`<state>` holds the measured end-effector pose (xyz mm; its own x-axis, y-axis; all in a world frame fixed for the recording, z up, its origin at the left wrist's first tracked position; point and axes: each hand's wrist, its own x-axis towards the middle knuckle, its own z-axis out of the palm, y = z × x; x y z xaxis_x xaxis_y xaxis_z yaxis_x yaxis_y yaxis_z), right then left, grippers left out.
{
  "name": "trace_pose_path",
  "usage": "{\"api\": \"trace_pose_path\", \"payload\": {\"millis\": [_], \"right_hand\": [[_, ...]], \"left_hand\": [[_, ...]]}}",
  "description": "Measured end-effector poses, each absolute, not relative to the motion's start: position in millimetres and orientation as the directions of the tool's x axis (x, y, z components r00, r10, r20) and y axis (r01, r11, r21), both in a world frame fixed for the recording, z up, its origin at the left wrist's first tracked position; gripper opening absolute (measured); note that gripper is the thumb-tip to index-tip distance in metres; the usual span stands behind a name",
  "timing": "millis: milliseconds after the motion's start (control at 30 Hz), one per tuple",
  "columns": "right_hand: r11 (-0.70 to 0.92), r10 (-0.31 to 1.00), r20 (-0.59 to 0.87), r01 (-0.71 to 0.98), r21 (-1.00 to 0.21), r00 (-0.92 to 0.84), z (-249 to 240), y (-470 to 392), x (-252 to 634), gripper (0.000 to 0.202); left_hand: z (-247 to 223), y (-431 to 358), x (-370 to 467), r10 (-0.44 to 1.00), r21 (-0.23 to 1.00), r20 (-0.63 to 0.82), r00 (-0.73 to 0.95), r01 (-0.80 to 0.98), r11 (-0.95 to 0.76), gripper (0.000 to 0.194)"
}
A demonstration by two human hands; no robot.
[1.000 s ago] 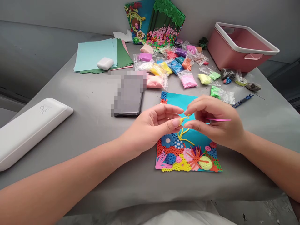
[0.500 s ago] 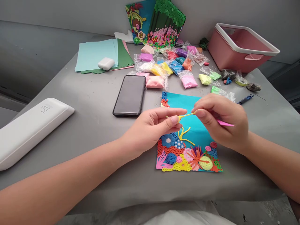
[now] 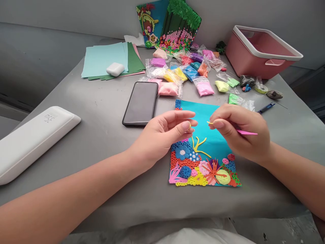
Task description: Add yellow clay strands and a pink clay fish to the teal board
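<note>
Grey-covered table [image 3: 99, 108], spanning the frame
Pink storage bin [image 3: 242, 56], white-rimmed, upper right
Blue panel [image 3: 203, 110] with coloured clay relief, centre to lower centre, flat on the table beneath the hands
Left hand [image 3: 165, 132], centre: thumb and fingers pinching a yellow clay lump [image 3: 189, 126], mostly hidden
Right hand [image 3: 243, 130], right of centre: thumb and forefinger pinching a yellow clay strand [image 3: 209, 122]; pink pointed tool [image 3: 249, 133] protruding from the curled fingers
Black smartphone [image 3: 141, 103], left of centre
</note>
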<state>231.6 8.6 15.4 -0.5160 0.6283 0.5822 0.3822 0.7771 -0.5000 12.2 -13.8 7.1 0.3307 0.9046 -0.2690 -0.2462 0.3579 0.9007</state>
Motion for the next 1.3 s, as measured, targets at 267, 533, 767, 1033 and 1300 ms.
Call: {"api": "trace_pose_path", "payload": {"millis": [267,533,767,1033,1300], "right_hand": [[0.835,0.550,0.635,0.367,-0.409,-0.543,17.7,5.4,227.4,0.009],[0.892,0.444,0.660,0.367,-0.264,-0.606,12.0,0.8,229.9,0.024],[0.884,0.455,0.661,0.392,-0.255,-0.597,12.4,0.6,232.0,0.021],[0.813,0.582,0.659,0.375,-0.446,-0.476,19.2,-0.3,228.1,0.014],[0.702,0.709,0.569,0.335,-0.629,-0.417,19.3,2.5,227.8,0.015]], "left_hand": [[5.9,-13.2,10.2,0.883,0.895,-0.249,0.398,-0.253,0.367,0.031],[7.3,-14.1,10.5,0.842,0.900,-0.276,0.464,-0.181,0.396,0.053],[9.3,-14.0,12.6,0.870,0.908,-0.220,0.440,-0.234,0.348,0.055],[12.3,-15.4,12.5,0.866,0.916,-0.196,0.459,-0.229,0.328,0.035],[10.5,-14.2,11.5,0.897,0.915,-0.244,0.369,-0.218,0.338,0.023]]}}
